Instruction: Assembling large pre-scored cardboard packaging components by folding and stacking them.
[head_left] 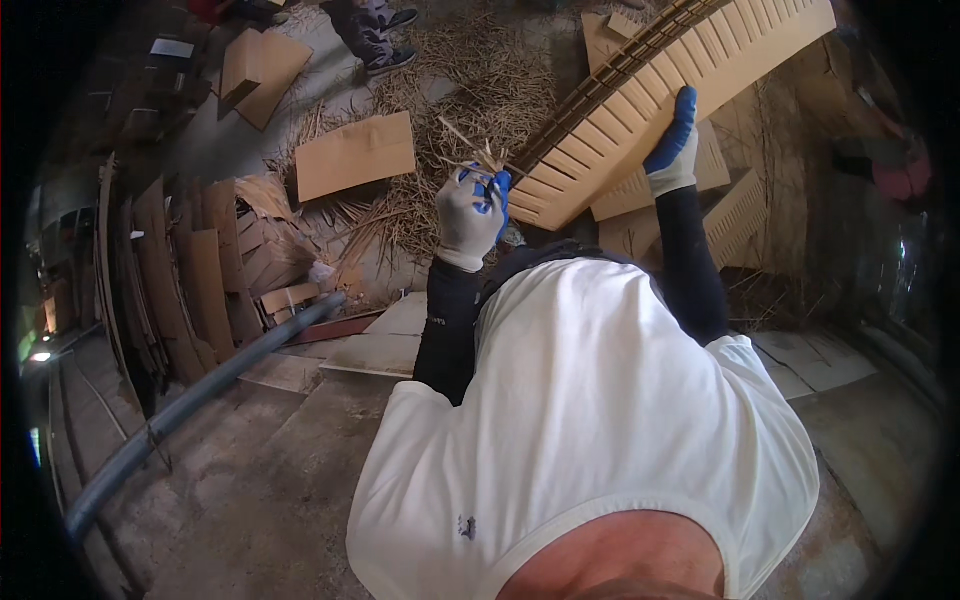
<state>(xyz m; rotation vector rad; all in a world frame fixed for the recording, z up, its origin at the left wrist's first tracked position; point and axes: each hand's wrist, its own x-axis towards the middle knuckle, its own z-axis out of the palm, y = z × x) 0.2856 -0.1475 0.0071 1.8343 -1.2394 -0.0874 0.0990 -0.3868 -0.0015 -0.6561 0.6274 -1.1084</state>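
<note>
A long stack of slotted cardboard sheets point(640, 97) slants from the middle up to the upper right, with a row of narrow slots along its upper edge. My right hand point(676, 145), in a white and blue glove, grips the stack from its lower side, with the blue fingers lying over its face. At the stack's left end, my left hand point(473, 212) in a matching glove is closed, its fingers curled in. Thin cardboard strips point(487, 158) stick out above that hand. The palms of both hands are hidden.
Loose cardboard strips point(480, 75) litter the floor ahead. A flat cardboard piece point(355, 155) lies at the left, with cardboard sheets point(165, 270) standing upright farther left. A grey pipe point(205, 395) runs near them. Another person's legs point(365, 35) show at the top.
</note>
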